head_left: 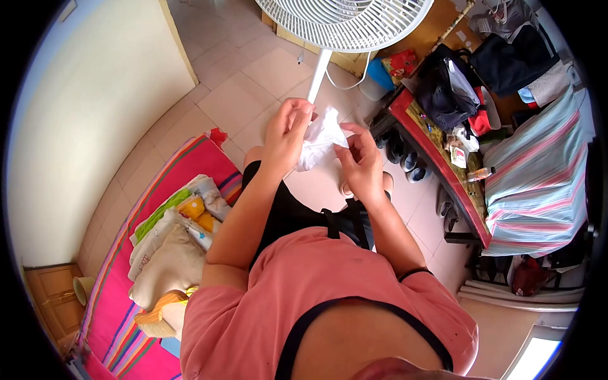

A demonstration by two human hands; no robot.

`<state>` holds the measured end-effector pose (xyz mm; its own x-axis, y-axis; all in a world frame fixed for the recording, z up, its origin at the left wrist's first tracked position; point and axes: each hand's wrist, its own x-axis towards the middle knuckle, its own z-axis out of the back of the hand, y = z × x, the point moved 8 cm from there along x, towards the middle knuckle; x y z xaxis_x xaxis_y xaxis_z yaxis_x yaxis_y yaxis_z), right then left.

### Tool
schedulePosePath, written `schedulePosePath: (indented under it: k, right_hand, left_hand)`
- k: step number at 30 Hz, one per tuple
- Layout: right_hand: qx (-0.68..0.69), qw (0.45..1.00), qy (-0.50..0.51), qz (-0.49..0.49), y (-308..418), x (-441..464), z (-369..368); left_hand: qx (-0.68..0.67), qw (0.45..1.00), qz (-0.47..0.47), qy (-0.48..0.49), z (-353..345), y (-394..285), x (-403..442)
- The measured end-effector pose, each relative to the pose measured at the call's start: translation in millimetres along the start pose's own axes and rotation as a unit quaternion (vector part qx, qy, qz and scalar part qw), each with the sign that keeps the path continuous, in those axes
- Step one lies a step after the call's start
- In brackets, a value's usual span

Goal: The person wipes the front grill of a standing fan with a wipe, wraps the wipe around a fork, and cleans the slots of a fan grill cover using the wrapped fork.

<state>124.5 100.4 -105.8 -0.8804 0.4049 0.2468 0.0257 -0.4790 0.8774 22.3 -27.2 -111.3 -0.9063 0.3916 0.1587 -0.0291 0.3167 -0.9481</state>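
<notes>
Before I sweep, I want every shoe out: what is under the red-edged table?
Several dark shoes show along the near edge of the red-edged table. Anything deeper underneath is covered from above, so I cannot tell.

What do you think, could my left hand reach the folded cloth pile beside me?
Probably yes: the pile of folded cloth lies close on your left with nothing visible blocking, though your left hand is busy with the white cloth.

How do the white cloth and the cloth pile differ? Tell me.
The white cloth is held up between the left hand and right hand; the cloth pile lies on the striped pink cover. The white cloth is plain and smaller; the cloth pile is larger, mixing green, yellow and beige. Both look like fabric.
</notes>
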Motion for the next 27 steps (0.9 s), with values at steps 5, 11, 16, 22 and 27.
schedulePosePath:
  k: [5, 11, 16, 22, 27]
  right_hand:
    - [0.03, 0.999, 0.003, 0.014, 19.0, -1.3, -0.4]
    - [-0.077, 0.995, 0.018, 0.067, 14.4, -3.4, -2.6]
    - [-0.08, 0.985, -0.015, 0.152, 39.1, -14.1, -2.5]
    - [-0.107, 0.975, -0.008, 0.193, 45.9, -13.0, -7.9]
    - [-0.082, 0.986, -0.055, 0.133, 43.3, -9.1, 0.3]
  left_hand:
    - [0.024, 0.995, -0.064, 0.076, -12.5, -8.4, -11.8]
    - [-0.07, 0.996, 0.042, 0.019, 4.3, 9.0, 4.1]
    - [-0.235, 0.959, 0.14, 0.082, -10.7, 23.3, 10.2]
    - [-0.323, 0.942, 0.094, 0.006, -22.5, 27.0, -4.7]
    - [-0.277, 0.956, 0.091, -0.024, -19.6, 21.5, -23.0]
